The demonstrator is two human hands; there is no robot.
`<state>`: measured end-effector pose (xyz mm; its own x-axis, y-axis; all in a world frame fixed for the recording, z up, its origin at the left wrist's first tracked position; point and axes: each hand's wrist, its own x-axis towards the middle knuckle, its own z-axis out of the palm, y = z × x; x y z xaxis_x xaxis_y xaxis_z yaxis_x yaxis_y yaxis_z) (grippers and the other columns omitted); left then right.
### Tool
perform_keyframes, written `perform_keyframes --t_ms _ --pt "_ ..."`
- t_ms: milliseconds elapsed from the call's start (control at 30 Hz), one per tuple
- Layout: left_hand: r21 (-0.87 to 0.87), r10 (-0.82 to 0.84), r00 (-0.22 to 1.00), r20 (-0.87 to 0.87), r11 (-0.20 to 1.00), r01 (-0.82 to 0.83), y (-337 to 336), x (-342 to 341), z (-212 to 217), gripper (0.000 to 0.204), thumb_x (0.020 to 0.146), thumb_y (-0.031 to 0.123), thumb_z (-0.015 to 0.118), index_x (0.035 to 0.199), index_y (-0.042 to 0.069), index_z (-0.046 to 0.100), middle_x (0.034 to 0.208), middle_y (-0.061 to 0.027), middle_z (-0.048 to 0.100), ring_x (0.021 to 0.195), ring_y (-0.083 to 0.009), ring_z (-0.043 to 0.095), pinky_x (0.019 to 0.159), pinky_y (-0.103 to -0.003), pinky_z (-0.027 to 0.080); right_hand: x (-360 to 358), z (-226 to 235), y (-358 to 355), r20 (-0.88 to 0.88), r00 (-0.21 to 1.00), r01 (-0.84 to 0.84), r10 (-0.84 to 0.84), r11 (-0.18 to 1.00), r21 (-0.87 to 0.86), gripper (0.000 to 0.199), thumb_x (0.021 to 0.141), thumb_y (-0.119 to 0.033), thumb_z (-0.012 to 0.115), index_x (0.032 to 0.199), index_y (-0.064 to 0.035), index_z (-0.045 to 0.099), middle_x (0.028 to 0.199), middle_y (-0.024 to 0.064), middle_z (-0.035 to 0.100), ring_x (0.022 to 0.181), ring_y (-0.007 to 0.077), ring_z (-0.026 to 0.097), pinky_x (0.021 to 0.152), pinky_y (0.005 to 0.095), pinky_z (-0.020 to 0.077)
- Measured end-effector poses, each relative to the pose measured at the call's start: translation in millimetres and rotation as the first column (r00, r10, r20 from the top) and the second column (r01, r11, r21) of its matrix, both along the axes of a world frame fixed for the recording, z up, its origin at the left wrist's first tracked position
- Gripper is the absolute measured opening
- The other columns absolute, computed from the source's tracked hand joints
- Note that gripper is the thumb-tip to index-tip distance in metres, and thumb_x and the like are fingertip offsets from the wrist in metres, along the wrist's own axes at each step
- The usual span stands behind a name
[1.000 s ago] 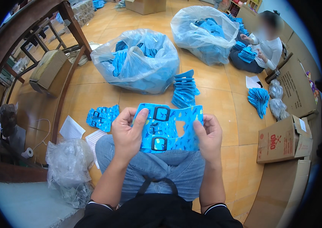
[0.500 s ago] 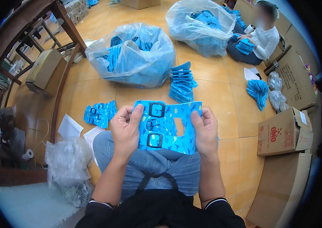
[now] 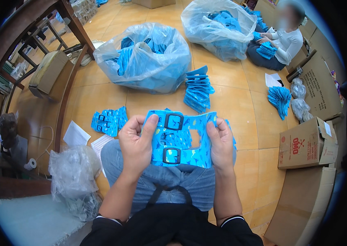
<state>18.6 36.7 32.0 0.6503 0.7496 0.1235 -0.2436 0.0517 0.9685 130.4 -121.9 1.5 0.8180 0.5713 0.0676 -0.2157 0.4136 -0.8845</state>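
One blue printed panel [image 3: 181,141] is held over the near lap, between two hands. The left hand [image 3: 136,141] pinches its left edge, thumb on the upper face; the right hand [image 3: 220,141] has the same pinching grip on the right edge. Two square black buckles [image 3: 164,156] show clearly on the panel's left half, one farther and one nearer; a darker shape between them is too unclear to name. One cut-out opens toward its right side.

Beyond, two clear plastic bags [image 3: 169,74] filled with blue pieces stand on the tiled floor [image 3: 245,108], one left of the other. Two fanned stacks [image 3: 198,92] of blue pieces lie apart, one in the middle, one to the right; how many pieces each has cannot be told. One small pile of buckled pieces [image 3: 110,121] lies to the left, near two paper sheets [image 3: 76,134]; a third sheet lies far right. One co-worker [image 3: 291,46] sits far right, holding blue pieces. Two cartons [image 3: 300,145] stand at the near right, one beyond the other.
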Motion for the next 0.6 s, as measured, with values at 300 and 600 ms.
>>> perform_keyframes --t_ms 300,600 --pt "-0.121 -0.059 0.994 0.092 0.99 0.07 -3.1 -2.0 3.7 0.018 0.093 0.018 0.064 0.085 0.002 0.062 0.069 0.0035 0.061 0.059 0.002 0.048 0.053 -0.015 0.036 0.0 1.3 0.3 -0.091 0.993 -0.078 0.078 0.997 0.0 0.02 0.095 -0.017 0.06 0.106 -0.0004 0.057 0.094 0.0053 0.067 0.081 0.005 0.061 0.072 0.0204 0.0509" --pt "0.071 -0.054 0.998 0.022 0.996 0.052 2.3 -7.4 -5.7 0.022 0.096 0.022 0.06 0.086 0.002 0.062 0.072 0.0059 0.056 0.063 0.0009 0.044 0.055 -0.017 0.035 7.1 2.1 -10.6 -0.079 0.99 -0.127 0.115 0.978 -0.163 0.021 0.097 -0.019 0.058 0.105 -0.0002 0.059 0.091 -0.0006 0.063 0.08 0.0017 0.056 0.072 0.0188 0.0469"
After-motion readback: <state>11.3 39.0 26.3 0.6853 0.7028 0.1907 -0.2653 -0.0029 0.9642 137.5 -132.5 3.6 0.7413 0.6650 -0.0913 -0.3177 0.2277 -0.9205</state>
